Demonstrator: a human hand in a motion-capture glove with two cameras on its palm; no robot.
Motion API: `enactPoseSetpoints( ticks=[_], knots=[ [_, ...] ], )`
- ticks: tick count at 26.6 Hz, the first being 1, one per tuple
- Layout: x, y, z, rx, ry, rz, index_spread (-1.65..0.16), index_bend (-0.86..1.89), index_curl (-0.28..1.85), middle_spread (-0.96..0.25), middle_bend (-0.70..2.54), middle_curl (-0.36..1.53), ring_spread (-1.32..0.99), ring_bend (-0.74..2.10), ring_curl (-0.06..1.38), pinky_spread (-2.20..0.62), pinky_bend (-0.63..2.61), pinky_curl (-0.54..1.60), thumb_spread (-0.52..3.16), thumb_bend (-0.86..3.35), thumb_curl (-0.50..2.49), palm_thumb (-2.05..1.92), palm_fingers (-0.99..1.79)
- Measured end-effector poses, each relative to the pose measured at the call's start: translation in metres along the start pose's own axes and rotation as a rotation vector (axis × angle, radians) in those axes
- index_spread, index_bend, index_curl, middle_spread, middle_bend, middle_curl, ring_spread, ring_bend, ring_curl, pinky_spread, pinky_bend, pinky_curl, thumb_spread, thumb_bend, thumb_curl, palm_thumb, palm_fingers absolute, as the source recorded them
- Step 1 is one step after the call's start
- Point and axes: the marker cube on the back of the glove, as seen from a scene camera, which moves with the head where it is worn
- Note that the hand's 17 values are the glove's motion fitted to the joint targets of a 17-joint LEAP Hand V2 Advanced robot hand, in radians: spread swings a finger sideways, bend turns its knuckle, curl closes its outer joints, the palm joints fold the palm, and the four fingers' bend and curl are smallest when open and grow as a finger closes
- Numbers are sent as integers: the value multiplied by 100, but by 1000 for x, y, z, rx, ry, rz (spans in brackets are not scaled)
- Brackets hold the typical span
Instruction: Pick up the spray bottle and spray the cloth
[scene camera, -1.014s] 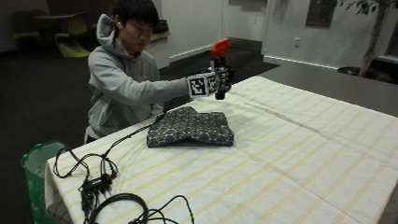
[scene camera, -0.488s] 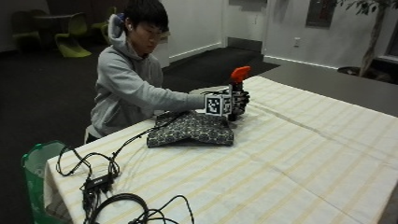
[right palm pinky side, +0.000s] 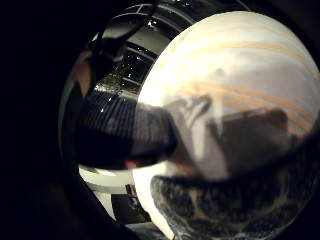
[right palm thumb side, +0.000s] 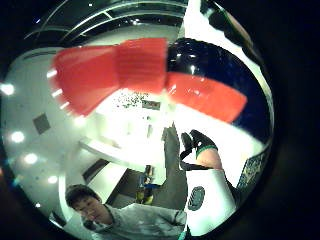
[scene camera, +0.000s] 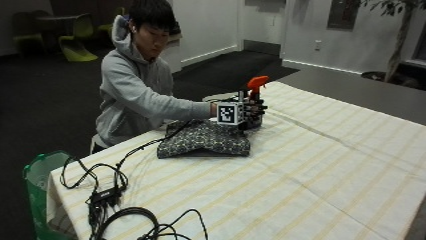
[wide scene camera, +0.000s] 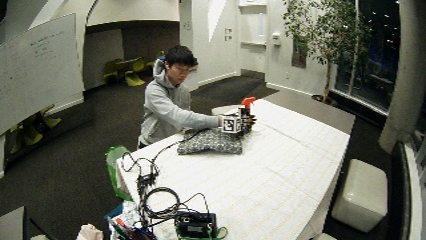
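Orange-triggered spray bottle (scene camera: 253, 102) upright on striped tablecloth (scene camera: 319, 165), just beyond patterned cloth's (scene camera: 204, 140) far right corner | gloved right hand (scene camera: 250, 112) wrapped round bottle body | nozzle not aimed at cloth, probably being set down

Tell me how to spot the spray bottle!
Find the table with the striped tablecloth. Beside the patterned cloth, the gloved right hand holds the spray bottle upright. Only it has a bright orange-red top.
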Motion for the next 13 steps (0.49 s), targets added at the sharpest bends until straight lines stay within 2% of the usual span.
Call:
enactPoseSetpoints(
  ticks=[4,13],
  knots=[
    [-5,21,-25,-9,-15,-5,-34,3,33,-10,16,38,-14,30,37,5,42,42,66,-7,46,90,27],
    [-24,66,-84,17,-87,-32,-37,8,24,-8,19,34,-10,32,31,12,47,38,71,-4,43,86,21]
  ],
)
